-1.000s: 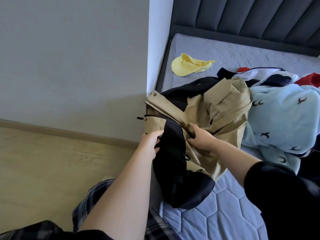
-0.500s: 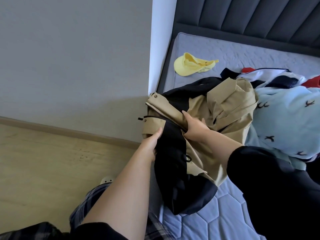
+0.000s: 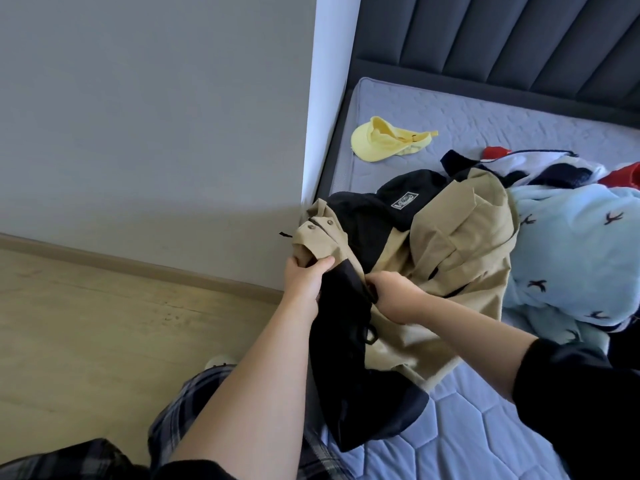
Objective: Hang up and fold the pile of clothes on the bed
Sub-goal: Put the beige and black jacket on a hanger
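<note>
1. We see the tan and black jacket at the near left edge of the bed. Its black part hangs over the side of the mattress.
2. The left hand grips the tan edge of the jacket just below two snap buttons, with thumb and fingers curled round the cloth.
3. The right hand is just right of the left one. Its fingers are curled into the cloth where the black meets the tan, so it is clamped on the jacket too.
4. On the right, a light blue fleece with small dark bird marks touches the jacket. Behind it lie navy and red clothes.
5. A yellow cap lies farther away on the mattress, apart from the pile and near the dark headboard.
6. On the left are a grey wall and a wooden floor.
</note>
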### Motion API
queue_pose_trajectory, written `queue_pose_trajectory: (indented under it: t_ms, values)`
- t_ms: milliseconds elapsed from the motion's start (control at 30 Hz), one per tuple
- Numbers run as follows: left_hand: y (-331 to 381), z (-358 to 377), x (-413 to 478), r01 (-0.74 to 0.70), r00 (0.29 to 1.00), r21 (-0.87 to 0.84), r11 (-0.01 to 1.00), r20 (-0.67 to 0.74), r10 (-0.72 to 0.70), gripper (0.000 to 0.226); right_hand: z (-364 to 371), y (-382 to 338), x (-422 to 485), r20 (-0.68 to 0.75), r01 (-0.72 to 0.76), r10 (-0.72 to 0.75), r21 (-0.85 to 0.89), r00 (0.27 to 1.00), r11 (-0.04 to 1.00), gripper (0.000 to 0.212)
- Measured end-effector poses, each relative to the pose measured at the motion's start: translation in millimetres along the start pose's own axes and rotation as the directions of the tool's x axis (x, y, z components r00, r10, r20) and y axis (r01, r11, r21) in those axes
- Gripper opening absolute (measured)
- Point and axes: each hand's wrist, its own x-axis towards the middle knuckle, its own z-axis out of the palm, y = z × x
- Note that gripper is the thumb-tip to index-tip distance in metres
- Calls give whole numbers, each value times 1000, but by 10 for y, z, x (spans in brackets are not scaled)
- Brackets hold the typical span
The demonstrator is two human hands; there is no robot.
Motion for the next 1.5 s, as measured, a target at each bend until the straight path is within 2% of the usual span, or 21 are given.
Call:
queue_pose_trajectory:
  t_ms: [100, 133, 167, 233, 300, 367, 433, 533, 600, 667, 733, 900, 967, 1033, 1133, 1167, 1200, 1267, 1300, 1433, 1500]
  values:
    - [51, -10, -34, -61, 998, -30, 998, -26, 60, 47, -236, -61, -66, 246, -10, -6, 64, 969, 998, 10]
    - [64, -21, -37, -77, 996, -42, 996, -41, 76, 43, -341, -74, -43, 295, -41, 3, 123, 955, 992, 13]
    - [79, -31, -34, -89, 995, -47, 995, -56, 86, 39, -438, -90, 7, 279, -58, 4, 186, 960, 981, 22]
    - [117, -43, -11, -87, 994, -61, 994, -74, 82, 35, -586, -130, 167, 52, -61, 47, 301, 997, 952, 40]
    - [158, -37, 7, -64, 997, -87, 994, -53, 60, 37, -684, -200, 342, -219, -38, 101, 275, 971, 961, 53]
    - [172, -18, 12, -64, 998, -105, 992, -6, 64, 42, -740, -278, 512, -293, -9, 65, 188, 954, 982, 64]
    - [195, 4, -11, -78, 995, -123, 989, 53, 85, 42, -797, -349, 695, -327, 37, 26, 184, 945, 982, 62]
    - [238, 29, -40, -70, 983, -132, 989, 161, 91, 37, -916, -433, 929, -353, 93, 84, 455, 932, 886, 42]
    - [245, 18, -25, -47, 977, -103, 994, 203, 68, 44, -981, -405, 1056, -317, 40, 103, 414, 943, 909, 45]
    - [246, -9, 5, -25, 970, -72, 997, 240, 42, 38, -1035, -335, 1126, -259, -63, 132, 258, 957, 964, 52]
    - [246, -19, 35, -21, 964, -65, 998, 264, 37, 32, -1081, -282, 1138, -174, -116, 156, 218, 972, 969, 56]
    - [247, 34, 30, -34, 990, 31, 999, 141, 29, 33, -1114, -262, 991, 22, -70, 67, 199, 998, 977, 39]
    - [241, 33, 24, -57, 998, 53, 997, 20, 56, 27, -1115, -271, 910, 47, -103, 93, 269, 995, 958, 36]
    - [239, 3, 35, -102, 993, 22, 995, -54, 103, 33, -1146, -228, 818, 108, -182, 149, 437, 983, 881, 39]
    - [229, -40, 61, -56, 997, -54, 997, -49, 53, 38, -1234, -102, 684, 251, -266, 129, 652, 959, 710, 82]
    - [223, -51, 64, 10, 1000, -92, 996, -9, -11, 35, -1255, -77, 637, 263, -246, 84, 676, 961, 695, 82]
    - [224, -57, 59, 81, 996, -128, 988, 47, -75, 32, -1267, -57, 591, 263, -211, 38, 670, 964, 712, 73]
    - [248, -55, 34, 175, 976, -157, 972, 154, -151, 25, -1279, -73, 490, 256, -150, -13, 606, 967, 781, 39]
    - [259, -50, 21, 183, 970, -137, 973, 183, -157, 24, -1277, -89, 446, 238, -137, -8, 586, 971, 799, 31]
    - [267, -42, -75, 125, 985, -40, 991, 122, -119, 23, -1263, -171, 292, 76, -108, 79, 555, 994, 825, 32]
    - [280, -37, -174, 10, 997, 0, 1000, 83, -10, 26, -1259, -277, 220, 26, -100, 103, 560, 994, 822, 31]
